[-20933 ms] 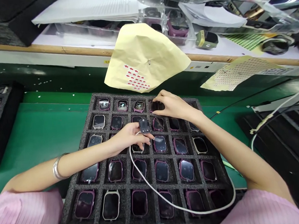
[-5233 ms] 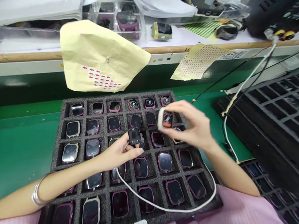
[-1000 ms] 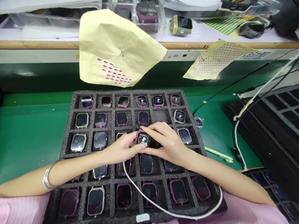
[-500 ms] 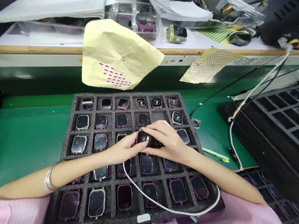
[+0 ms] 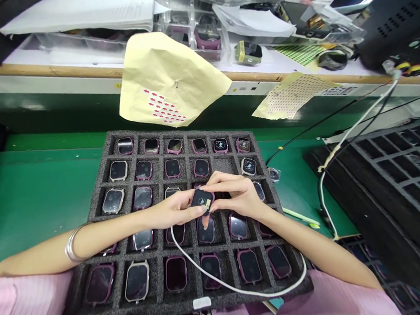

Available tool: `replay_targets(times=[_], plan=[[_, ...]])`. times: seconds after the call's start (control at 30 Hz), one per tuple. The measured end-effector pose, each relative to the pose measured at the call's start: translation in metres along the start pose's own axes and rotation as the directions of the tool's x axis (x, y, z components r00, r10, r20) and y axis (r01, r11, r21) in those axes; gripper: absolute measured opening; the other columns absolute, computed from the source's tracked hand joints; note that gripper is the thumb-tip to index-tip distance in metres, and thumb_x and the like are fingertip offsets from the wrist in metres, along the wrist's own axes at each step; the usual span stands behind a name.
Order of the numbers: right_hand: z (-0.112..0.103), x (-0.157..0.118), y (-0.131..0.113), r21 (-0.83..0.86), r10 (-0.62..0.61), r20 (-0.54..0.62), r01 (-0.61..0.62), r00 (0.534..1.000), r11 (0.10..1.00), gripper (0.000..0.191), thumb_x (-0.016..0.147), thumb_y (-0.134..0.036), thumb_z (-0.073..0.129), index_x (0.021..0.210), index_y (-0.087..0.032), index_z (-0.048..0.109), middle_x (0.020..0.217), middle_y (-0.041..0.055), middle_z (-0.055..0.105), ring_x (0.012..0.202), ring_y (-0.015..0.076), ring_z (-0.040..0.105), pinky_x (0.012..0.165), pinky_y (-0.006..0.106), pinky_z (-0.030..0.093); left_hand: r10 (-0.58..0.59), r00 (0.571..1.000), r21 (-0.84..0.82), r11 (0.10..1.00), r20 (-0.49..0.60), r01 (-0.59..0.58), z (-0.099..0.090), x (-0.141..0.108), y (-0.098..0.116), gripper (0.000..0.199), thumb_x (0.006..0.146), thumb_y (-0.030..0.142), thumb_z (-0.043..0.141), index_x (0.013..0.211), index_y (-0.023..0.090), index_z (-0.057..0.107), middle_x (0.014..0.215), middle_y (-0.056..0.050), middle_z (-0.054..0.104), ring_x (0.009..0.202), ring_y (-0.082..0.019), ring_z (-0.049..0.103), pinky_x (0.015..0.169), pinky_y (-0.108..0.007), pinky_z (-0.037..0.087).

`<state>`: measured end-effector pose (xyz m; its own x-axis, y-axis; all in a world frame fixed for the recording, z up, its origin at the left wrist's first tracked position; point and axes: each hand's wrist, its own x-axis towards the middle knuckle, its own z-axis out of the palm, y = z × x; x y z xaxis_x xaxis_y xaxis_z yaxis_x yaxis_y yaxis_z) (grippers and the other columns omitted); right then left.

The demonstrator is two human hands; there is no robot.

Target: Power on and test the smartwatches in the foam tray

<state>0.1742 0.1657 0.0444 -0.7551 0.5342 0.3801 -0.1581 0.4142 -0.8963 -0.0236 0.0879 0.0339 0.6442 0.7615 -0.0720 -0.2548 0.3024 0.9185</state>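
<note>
Between both hands, above the middle of the foam tray (image 5: pixel 219 162), is a smartwatch case (image 5: pixel 201 200) with a purple rim, no strap and a dial on its dark screen. A small pale yellow sticker is on the screen's lower right. My left hand (image 5: pixel 175 209) pinches the watch from the left, thumb over its lower edge. Fingertips and thumb of my right hand (image 5: pixel 236 194) grip its right side. A white cable (image 5: pixel 241 293) runs from beneath my left hand in a loop over the tray's front; its end there is hidden.
More watches, such as a cream-rimmed one (image 5: pixel 137 281), fill many tray compartments. A shelf edge (image 5: pixel 82 73) with yellow sticker sheets (image 5: pixel 168 79) hangs behind. Dark stacked trays (image 5: pixel 371 204) stand at the right, beside a green stick (image 5: pixel 300 217) on the green table (image 5: pixel 43 188).
The held watch has tipped, showing more of its screen. My right hand has shifted to its right edge. One lit watch in the tray's back row has gone dark. The view has shifted slightly.
</note>
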Motion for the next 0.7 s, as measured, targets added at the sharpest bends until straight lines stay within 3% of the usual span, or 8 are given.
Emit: replay_targets(times=[0.17,0.33,0.4,0.5,0.7], plan=[[0.000,-0.001,-0.002,-0.019,-0.092,0.028,0.093,0.995,0.995,0.038,0.079,-0.026,0.078,0.116,-0.024,0.070,0.087,0.0053,0.065,0.080,0.0183,0.060,0.071,0.034,0.051,-0.026,0.999,0.064,0.998,0.041,0.024,0.001,-0.002,0.005,0.034,0.088,0.045,0.058,0.100,0.013,0.054,0.063,0.005,0.047,0.045,-0.005,0.025,0.039,-0.018,0.020],[-0.004,-0.001,-0.008,-0.224,-0.079,0.100,0.100,0.992,0.969,0.057,0.077,-0.028,0.080,0.129,-0.018,0.059,0.106,0.0110,0.061,0.097,0.0225,0.060,0.083,0.038,0.052,-0.010,0.984,0.107,0.994,-0.176,0.030,0.006,0.002,-0.002,0.039,0.089,0.046,0.056,0.110,0.013,0.051,0.060,0.007,0.045,0.044,-0.006,0.028,0.040,-0.019,0.024],[-0.003,-0.002,-0.009,-0.376,-0.086,0.118,0.124,0.989,0.918,0.061,0.077,-0.031,0.079,0.131,-0.017,0.054,0.110,0.0128,0.059,0.101,0.0245,0.058,0.087,0.042,0.051,-0.023,0.970,0.142,0.988,-0.244,0.059,0.007,0.003,-0.005,0.042,0.089,0.045,0.055,0.116,0.013,0.050,0.056,0.010,0.037,0.043,-0.006,0.027,0.040,-0.019,0.024],[0.001,-0.003,-0.012,-0.566,-0.091,0.128,0.148,0.988,0.811,0.051,0.084,-0.034,0.072,0.128,-0.016,0.053,0.108,0.0130,0.060,0.098,0.0252,0.057,0.087,0.044,0.050,-0.035,0.964,0.203,0.975,-0.265,0.091,0.009,0.004,-0.005,0.043,0.091,0.042,0.053,0.122,0.013,0.049,0.055,0.010,0.033,0.044,-0.007,0.027,0.041,-0.020,0.023],[0.007,-0.003,-0.022,-0.738,-0.072,0.123,0.140,0.990,0.660,0.043,0.088,-0.034,0.066,0.122,-0.011,0.056,0.102,0.0139,0.062,0.094,0.0267,0.058,0.081,0.044,0.049,-0.053,0.964,0.203,0.973,-0.260,0.108,0.009,0.003,-0.006,0.042,0.092,0.041,0.051,0.125,0.014,0.047,0.056,0.011,0.030,0.044,-0.007,0.025,0.042,-0.020,0.023]])
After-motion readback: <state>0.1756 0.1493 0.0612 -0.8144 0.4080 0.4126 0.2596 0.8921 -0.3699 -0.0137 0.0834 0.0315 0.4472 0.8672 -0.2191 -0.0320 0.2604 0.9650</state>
